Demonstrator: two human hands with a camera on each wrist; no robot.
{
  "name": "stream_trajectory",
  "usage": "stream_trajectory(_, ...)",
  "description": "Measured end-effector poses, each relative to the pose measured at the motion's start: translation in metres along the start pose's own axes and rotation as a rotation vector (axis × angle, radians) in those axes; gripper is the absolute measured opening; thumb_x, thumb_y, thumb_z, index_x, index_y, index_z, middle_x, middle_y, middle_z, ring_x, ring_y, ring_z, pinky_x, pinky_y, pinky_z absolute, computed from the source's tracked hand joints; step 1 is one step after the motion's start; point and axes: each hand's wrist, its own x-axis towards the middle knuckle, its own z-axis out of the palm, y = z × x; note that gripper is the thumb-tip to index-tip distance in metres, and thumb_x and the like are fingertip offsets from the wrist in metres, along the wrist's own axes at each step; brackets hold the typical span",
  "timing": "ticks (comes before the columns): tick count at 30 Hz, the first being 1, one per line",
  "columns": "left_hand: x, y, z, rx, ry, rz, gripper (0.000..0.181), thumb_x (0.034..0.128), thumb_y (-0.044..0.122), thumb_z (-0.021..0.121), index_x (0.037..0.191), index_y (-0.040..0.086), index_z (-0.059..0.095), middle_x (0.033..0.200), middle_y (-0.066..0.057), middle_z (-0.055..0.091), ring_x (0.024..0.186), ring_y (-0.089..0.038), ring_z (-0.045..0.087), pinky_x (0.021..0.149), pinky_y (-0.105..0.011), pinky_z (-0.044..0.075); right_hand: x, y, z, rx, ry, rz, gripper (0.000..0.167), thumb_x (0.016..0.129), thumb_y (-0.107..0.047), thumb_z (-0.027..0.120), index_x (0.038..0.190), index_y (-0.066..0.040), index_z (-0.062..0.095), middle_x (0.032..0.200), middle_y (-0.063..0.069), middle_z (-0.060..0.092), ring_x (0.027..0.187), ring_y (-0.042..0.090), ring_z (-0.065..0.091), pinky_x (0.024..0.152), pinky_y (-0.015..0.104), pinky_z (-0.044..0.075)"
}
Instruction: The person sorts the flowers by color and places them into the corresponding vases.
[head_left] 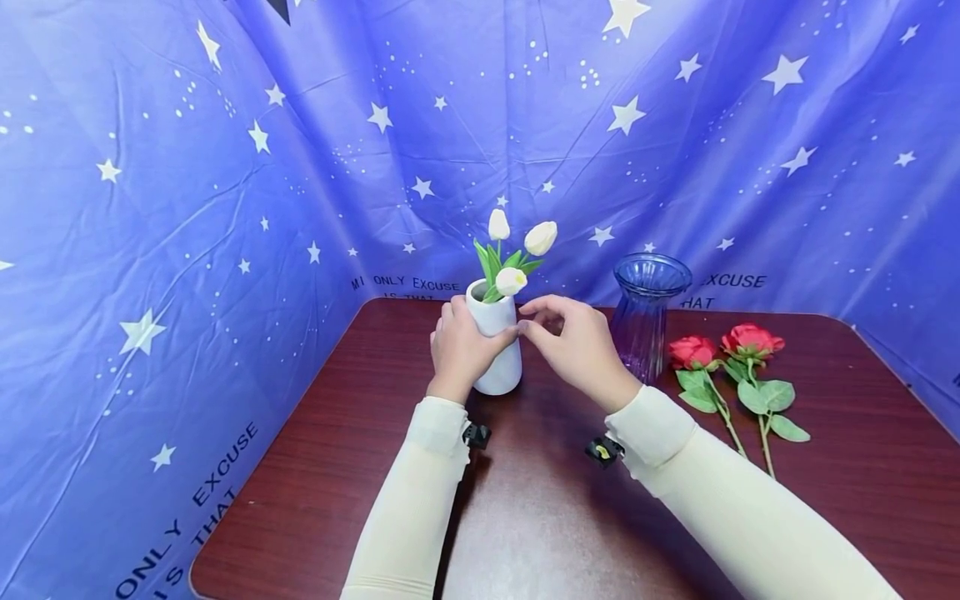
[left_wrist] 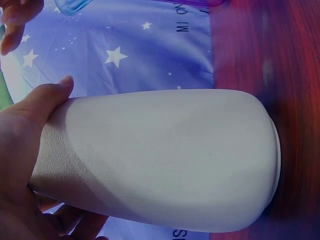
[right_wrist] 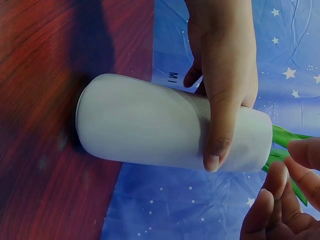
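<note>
A white vase (head_left: 501, 367) stands upright on the table and holds three white tulips (head_left: 540, 239) with green leaves (head_left: 489, 263). My left hand (head_left: 462, 348) grips the vase's upper part, its thumb across the front and its other fingers round the far side. That hold also shows in the left wrist view, where the vase (left_wrist: 165, 160) fills the middle. Just right of the vase's neck is my right hand (head_left: 581, 342), fingers loosely bent and nothing seen between them. In the right wrist view its fingertips lie close to the leaves (right_wrist: 282, 136); whether they touch cannot be told.
Behind my right hand stands a blue-to-purple glass vase (head_left: 651, 292). Two red roses (head_left: 752, 342) with leafy stems lie on the right of the brown wooden table (head_left: 315, 492). A blue curtain with white stars (head_left: 480, 133) hangs round the table's back and sides.
</note>
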Motion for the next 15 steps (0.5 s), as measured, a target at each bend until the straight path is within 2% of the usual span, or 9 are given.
stream_trajectory(9, -0.001, 0.004, 0.0, -0.025, -0.024, -0.025, 0.101, 0.0654, 0.078, 0.079, 0.133, 0.01, 0.049, 0.112, -0.008, 0.058, 0.101, -0.03, 0.063, 0.087, -0.05, 0.051, -0.019, 0.006, -0.02, -0.029, 0.003, -0.01, 0.014, 0.093, -0.026, 0.077, 0.106, -0.021, 0.077, 0.088, -0.006, 0.072, 0.075, 0.013, 0.065, 0.068, 0.034, 0.05)
stream_trajectory(15, -0.001, 0.001, -0.003, -0.004, -0.044, -0.039, 0.098, 0.0617, 0.074, 0.085, 0.127, 0.01, 0.05, 0.106, -0.005, 0.057, 0.099, -0.027, 0.063, 0.086, -0.05, 0.049, -0.033, 0.015, -0.034, -0.045, -0.013, 0.027, 0.015, 0.093, -0.026, 0.077, 0.107, -0.022, 0.076, 0.092, -0.007, 0.074, 0.077, 0.012, 0.065, 0.07, 0.034, 0.05)
